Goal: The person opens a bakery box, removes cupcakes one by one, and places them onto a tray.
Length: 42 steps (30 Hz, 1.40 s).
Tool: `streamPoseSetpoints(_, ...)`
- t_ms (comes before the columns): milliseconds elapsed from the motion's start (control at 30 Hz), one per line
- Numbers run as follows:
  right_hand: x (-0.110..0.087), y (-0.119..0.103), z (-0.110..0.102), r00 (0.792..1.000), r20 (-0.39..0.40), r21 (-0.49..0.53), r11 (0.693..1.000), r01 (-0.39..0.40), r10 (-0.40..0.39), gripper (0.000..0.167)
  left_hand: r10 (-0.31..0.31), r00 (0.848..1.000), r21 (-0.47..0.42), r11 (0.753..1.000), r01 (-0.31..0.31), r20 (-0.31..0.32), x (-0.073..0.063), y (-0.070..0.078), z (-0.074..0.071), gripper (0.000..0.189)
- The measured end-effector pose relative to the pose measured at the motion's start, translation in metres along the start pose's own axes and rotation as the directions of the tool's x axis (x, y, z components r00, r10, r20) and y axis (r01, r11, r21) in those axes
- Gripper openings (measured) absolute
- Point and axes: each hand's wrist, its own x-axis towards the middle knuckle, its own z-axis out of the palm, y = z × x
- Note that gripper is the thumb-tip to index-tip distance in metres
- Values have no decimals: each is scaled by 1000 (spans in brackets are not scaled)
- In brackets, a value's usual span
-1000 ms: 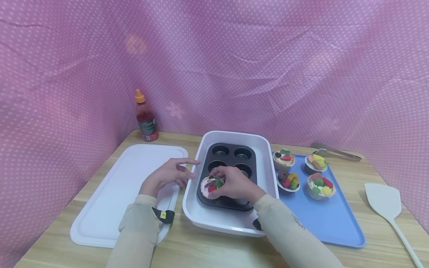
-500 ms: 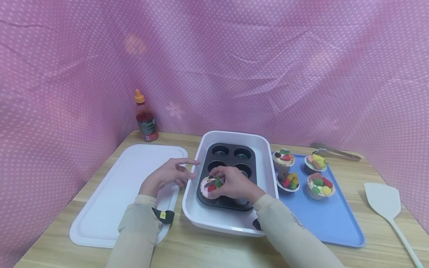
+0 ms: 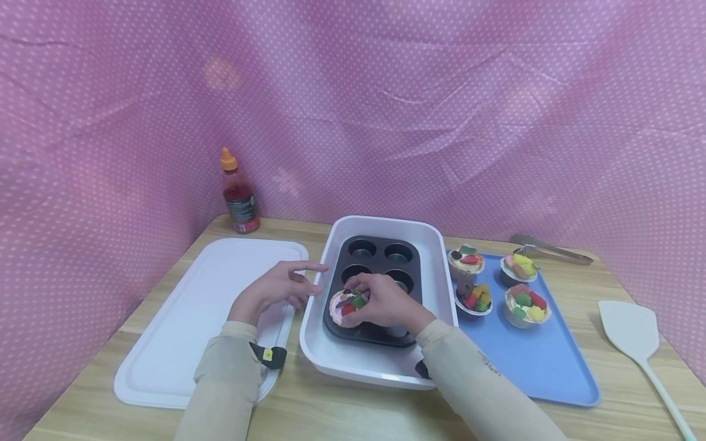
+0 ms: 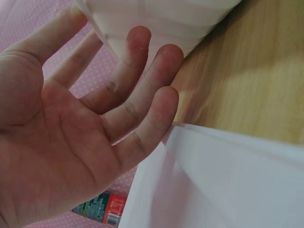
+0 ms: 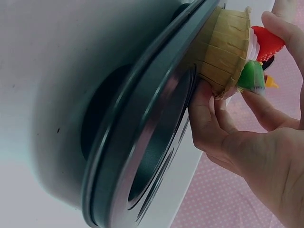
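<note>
A toy cupcake point(image 3: 337, 311) with pink cream and red and green toppings sits in the near left cup of a dark muffin tin point(image 3: 380, 256). My right hand point(image 3: 386, 301) pinches it at the rim; in the right wrist view, fingers of the right hand point(image 5: 256, 147) lie against the tan pleated wrapper of the cupcake point(image 5: 222, 45). The tin stands inside a white deep tray point(image 3: 358, 369). At that tray's left rim is my left hand point(image 3: 276, 288), fingers loosely spread, holding nothing. From the left wrist view, the left hand's point(image 4: 71, 133) palm shows.
Several cupcakes, one a fruit-topped cupcake point(image 3: 527, 306), stand on a blue tray point(image 3: 540, 373) at right. A white board point(image 3: 215, 300) lies at left, a sauce bottle point(image 3: 241, 199) behind it. Tongs point(image 3: 554, 250) lie at the back right, a white spatula point(image 3: 631, 331) at far right.
</note>
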Motion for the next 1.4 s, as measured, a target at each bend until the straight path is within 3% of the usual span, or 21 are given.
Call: streamPoseSetpoints(1400,0,-1,-1,1000,-13,21,999,-25,26,57,5,1000,19,1000,-5,6,0,1,0,57)
